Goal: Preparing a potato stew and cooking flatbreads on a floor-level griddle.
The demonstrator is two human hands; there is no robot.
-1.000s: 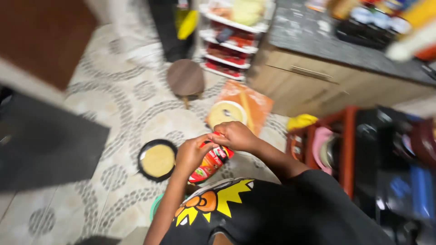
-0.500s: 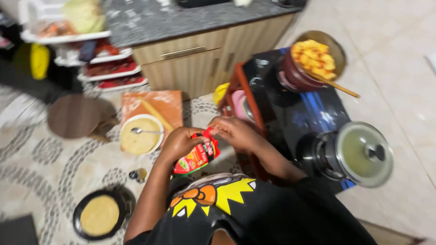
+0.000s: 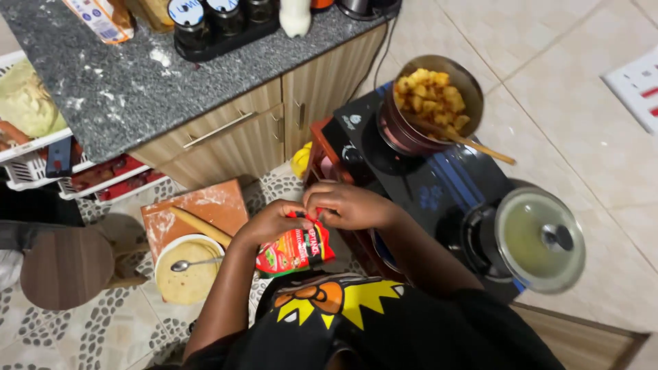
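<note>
Left hand (image 3: 271, 223) and right hand (image 3: 349, 205) both pinch the top edge of a red sachet (image 3: 296, 251), grip clenched on it, held at chest height above the floor beside the stove (image 3: 425, 192). Risk, as judged: a sudden tear could scatter contents. Nearby: open pot of yellow chunks (image 3: 433, 96) with wooden spoon (image 3: 466, 142), lidded pot (image 3: 538, 240), bowl of batter (image 3: 186, 270), board (image 3: 195, 214).
</note>
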